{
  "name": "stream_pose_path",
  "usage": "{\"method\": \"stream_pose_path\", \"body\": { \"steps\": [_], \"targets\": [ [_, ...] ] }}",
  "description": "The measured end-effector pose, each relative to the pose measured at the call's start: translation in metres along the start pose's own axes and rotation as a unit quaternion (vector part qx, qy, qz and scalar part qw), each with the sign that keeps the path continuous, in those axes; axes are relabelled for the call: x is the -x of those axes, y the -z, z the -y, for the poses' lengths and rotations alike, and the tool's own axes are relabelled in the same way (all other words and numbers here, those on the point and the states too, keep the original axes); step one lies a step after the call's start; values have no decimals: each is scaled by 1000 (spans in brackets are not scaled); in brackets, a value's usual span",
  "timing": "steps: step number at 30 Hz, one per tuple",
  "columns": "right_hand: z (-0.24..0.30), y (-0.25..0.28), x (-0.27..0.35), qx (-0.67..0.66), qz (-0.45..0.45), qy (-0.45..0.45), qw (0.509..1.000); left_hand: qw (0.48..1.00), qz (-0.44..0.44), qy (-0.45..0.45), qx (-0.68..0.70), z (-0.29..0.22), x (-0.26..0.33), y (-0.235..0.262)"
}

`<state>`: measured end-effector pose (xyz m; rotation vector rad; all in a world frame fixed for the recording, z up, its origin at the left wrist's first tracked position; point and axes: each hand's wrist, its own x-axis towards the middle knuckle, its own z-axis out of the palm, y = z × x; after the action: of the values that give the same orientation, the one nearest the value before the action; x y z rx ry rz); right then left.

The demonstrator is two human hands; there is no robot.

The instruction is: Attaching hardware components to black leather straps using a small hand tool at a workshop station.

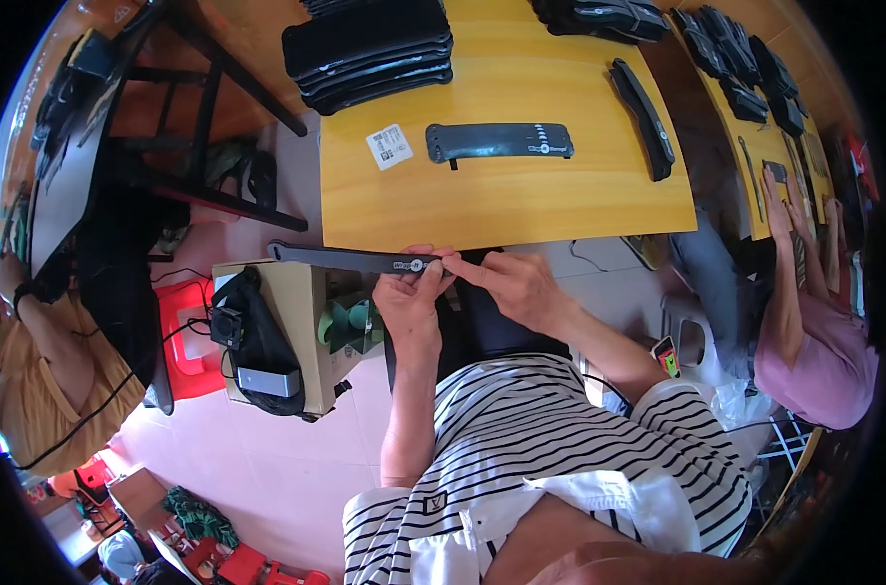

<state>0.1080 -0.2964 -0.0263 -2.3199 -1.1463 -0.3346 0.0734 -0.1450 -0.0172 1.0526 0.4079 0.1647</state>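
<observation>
A long black strap (331, 257) with a rounded, holed end and white print reaches out to the left in front of the table edge. My left hand (409, 300) grips its right part, thumb on top beside the print. The fingertips of my right hand (514, 289) are pinched at the strap's right end, close to my left thumb; that end is hidden by the fingers. Beyond my hands, a wider black strap bundle (497, 141) with white print lies flat on the yellow table (394, 210). To its left is a white printed label (389, 146).
A tall stack of black straps (365, 54) stands at the table's far left, another pile (599, 18) at the far right. One black strap bundle (643, 119) lies near the right edge. A cardboard box (311, 336) with a black bag (258, 336) stands left. People sit on both sides.
</observation>
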Motion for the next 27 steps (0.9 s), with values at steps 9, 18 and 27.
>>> {"method": "stream_pose_path", "body": {
  "steps": [9, 18, 27],
  "targets": [
    [31, -23, 0, -309, -155, -240, 907, 998, -29, -50, 31, 3, 3, -13],
    [-7, 4, -14, -108, 28, -14, 994, 992, 61, 74, -80, -9, -9, 17],
    [9, 14, -20, -319, 55, -218, 921, 963, 97, 83, -238, -27, -3, 17]
  ]
}}
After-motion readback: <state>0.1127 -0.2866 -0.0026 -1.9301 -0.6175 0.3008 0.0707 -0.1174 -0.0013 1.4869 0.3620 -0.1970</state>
